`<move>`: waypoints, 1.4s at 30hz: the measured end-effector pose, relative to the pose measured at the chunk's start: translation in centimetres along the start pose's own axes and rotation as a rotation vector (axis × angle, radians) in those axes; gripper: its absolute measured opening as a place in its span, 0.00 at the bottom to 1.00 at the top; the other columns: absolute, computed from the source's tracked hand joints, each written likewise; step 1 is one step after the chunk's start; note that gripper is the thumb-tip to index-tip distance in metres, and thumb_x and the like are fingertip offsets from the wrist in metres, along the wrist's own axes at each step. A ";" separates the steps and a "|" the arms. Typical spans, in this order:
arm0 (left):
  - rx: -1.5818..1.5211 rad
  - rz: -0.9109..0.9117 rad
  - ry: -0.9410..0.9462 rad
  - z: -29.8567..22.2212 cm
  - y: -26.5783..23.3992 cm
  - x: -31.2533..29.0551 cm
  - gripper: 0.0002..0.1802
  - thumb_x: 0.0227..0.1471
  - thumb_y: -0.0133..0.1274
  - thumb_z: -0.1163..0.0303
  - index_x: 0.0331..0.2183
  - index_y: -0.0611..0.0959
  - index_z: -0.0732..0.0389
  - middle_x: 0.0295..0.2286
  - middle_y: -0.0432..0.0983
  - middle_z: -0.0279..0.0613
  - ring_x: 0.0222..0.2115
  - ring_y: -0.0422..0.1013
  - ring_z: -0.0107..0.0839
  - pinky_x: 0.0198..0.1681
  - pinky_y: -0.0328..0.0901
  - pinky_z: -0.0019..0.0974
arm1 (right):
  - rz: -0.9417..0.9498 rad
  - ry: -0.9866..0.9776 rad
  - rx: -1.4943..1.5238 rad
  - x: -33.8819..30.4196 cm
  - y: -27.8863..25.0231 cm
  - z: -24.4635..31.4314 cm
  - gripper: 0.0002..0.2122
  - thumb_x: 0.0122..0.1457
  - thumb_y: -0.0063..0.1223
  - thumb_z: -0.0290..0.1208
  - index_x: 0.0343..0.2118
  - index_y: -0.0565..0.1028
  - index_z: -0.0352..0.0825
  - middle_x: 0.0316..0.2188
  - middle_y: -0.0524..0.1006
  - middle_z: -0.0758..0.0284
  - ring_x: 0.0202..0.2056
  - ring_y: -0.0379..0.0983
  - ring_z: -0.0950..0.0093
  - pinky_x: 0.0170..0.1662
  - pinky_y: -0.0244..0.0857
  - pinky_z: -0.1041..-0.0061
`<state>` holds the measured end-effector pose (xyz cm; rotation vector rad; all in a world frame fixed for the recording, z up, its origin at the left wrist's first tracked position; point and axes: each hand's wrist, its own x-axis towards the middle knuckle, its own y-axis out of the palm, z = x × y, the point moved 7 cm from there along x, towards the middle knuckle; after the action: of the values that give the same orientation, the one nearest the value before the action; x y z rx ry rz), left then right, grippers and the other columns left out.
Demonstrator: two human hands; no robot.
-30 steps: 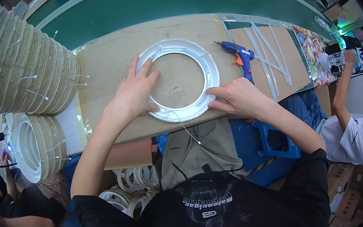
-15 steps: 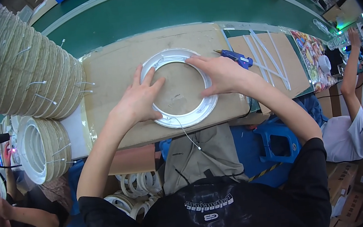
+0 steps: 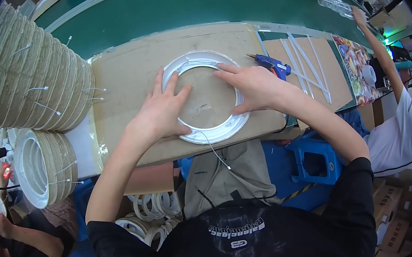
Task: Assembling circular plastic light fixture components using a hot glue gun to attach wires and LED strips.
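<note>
A white ring (image 3: pixel 215 134) with a flat glossy rim lies on the brown cardboard sheet (image 3: pixel 129 66) in front of me. My left hand (image 3: pixel 154 115) grips its left side, thumb on the near rim and fingers spread toward the far rim. On the opposite side my right hand (image 3: pixel 261 89) has its fingertips on the far rim and its thumb on the near right rim. A thin white lead (image 3: pixel 215 154) with a small plug hangs from the ring over the cardboard's near edge. Just beyond my right hand lies a blue glue gun (image 3: pixel 274 65).
White glue sticks (image 3: pixel 302 68) lie on cardboard to the right. Stacked cord-wrapped rings (image 3: pixel 37 72) tower at the left, above a shorter stack (image 3: pixel 61 164). A green conveyor belt (image 3: pixel 171 12) runs behind. A co-worker's arm (image 3: pixel 385 57) reaches past a blue stool (image 3: pixel 315 159) on the right.
The co-worker at the right has stretched an arm farther away, with a clear bottle now at that hand. My hands stay on the ring in nearly the same pose; the view has shifted slightly.
</note>
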<state>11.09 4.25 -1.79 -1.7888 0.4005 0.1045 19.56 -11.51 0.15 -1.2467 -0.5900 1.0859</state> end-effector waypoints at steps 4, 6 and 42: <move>-0.030 -0.016 -0.017 -0.1 -0.1 0.0 0.55 0.31 0.72 0.59 0.62 0.67 0.59 0.66 0.47 0.61 0.68 0.36 0.64 0.65 0.56 0.59 | -0.031 -0.022 0.022 -0.1 0.4 -0.3 0.43 0.37 0.73 0.38 0.61 0.66 0.34 0.64 0.62 0.53 0.45 0.78 0.56 0.50 0.73 0.64; -0.030 -0.026 -0.014 -0.1 0.1 0.0 0.55 0.31 0.73 0.59 0.62 0.67 0.59 0.66 0.48 0.61 0.68 0.36 0.64 0.65 0.55 0.59 | -0.032 -0.018 0.021 -0.1 0.6 -0.4 0.44 0.37 0.73 0.38 0.61 0.66 0.33 0.64 0.62 0.53 0.45 0.78 0.55 0.49 0.72 0.64; 0.072 -0.078 0.016 0.0 0.0 0.6 0.58 0.29 0.74 0.58 0.62 0.65 0.58 0.64 0.51 0.62 0.66 0.42 0.67 0.67 0.47 0.61 | 0.071 0.030 -0.052 0.8 0.3 0.6 0.32 0.34 0.75 0.31 0.48 0.75 0.32 0.63 0.64 0.52 0.41 0.78 0.53 0.46 0.73 0.62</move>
<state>11.66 4.09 -2.00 -1.7333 0.3413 0.0205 19.25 -10.48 -0.14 -1.3348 -0.5581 1.1149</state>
